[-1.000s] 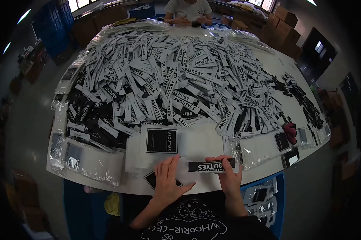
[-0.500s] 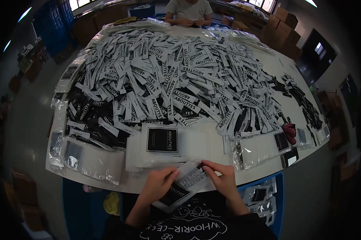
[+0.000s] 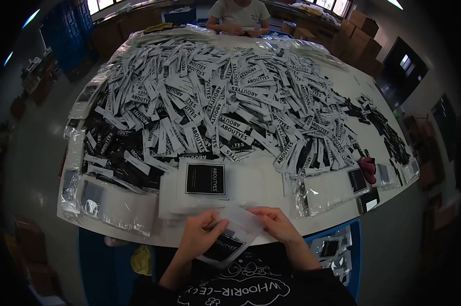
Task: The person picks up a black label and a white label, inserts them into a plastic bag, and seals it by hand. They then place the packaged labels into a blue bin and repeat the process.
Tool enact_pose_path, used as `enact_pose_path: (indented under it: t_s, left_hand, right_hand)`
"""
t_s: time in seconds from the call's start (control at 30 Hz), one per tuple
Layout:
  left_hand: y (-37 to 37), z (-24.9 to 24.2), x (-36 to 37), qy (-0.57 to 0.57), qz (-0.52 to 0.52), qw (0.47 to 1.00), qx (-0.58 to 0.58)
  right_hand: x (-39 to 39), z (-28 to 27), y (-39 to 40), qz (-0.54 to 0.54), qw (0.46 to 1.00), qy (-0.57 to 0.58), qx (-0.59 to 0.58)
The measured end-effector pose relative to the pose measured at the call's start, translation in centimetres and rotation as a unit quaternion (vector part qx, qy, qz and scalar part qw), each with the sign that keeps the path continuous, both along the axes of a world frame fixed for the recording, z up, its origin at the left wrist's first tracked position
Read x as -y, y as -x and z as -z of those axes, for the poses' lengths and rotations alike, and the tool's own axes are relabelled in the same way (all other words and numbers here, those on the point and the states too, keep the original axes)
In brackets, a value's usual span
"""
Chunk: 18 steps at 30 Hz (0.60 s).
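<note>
Over the table's front edge I hold a translucent plastic bag (image 3: 224,250) with a black ABOUTYES panel. My left hand (image 3: 200,237) is closed on its left side, thumb on top. My right hand (image 3: 280,228) pinches the bag's upper right part, where the whitish film is raised. Whatever lies inside the bag is hard to make out. Just beyond my hands, a stack of similar flat bags (image 3: 205,178) lies on the table, its top bag showing a black printed panel.
A large heap of white and black ABOUTYES sachets (image 3: 200,102) covers the white table (image 3: 266,176). Clear-wrapped packs (image 3: 120,209) flank the stack. Below the front edge is a blue bin (image 3: 355,255) with packed bags (image 3: 332,250). Another person (image 3: 239,18) sits opposite.
The bag's upper part has turned: repeated grey lettering and a dark corner showed there before, and plain whitish film shows now. Both hands stay on the bag.
</note>
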<state>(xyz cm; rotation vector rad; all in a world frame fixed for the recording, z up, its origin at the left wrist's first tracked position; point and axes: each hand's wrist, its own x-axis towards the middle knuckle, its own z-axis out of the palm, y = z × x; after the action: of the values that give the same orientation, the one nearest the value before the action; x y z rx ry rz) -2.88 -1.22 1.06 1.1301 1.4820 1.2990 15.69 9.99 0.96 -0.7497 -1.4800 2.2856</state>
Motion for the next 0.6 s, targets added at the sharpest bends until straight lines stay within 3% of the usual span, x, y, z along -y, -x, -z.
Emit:
enact_pose_path:
  t_s: [0.03, 0.07, 0.13, 0.33, 0.47, 0.53, 0.6]
  left_hand:
    - [-0.2, 0.2, -0.1, -0.012, -0.054, 0.997, 0.055]
    - [-0.4, 0.1, -0.2, -0.012, -0.052, 0.997, 0.056]
    - [-1.0, -0.6, -0.7, -0.067, -0.036, 0.997, 0.030]
    - [-1.4, -1.0, -0.2, -0.066, -0.051, 0.996, -0.040]
    - [-1.5, -1.3, -0.2, -0.077, -0.057, 0.994, -0.044]
    - [-1.8, -1.4, -0.2, -0.094, -0.076, 0.992, 0.029]
    - [-2.3, -1.3, -0.2, -0.105, -0.095, 0.990, -0.007]
  right_hand:
    - [0.4, -0.4, 0.2, 0.032, 0.999, 0.000, -0.043]
    - [0.7, -0.4, 0.3, -0.017, 0.991, -0.132, -0.001]
    - [1.3, -1.4, 0.9, -0.003, 0.993, -0.118, 0.011]
    - [2.0, -1.3, 1.5, 0.023, 0.990, -0.141, 0.004]
    - [2.1, -1.6, 1.3, 0.059, 0.979, -0.194, 0.029]
    - [1.8, -1.0, 1.1, 0.072, 0.979, -0.192, 0.014]
    - [1.5, -1.0, 0.8, 0.082, 0.978, -0.192, -0.002]
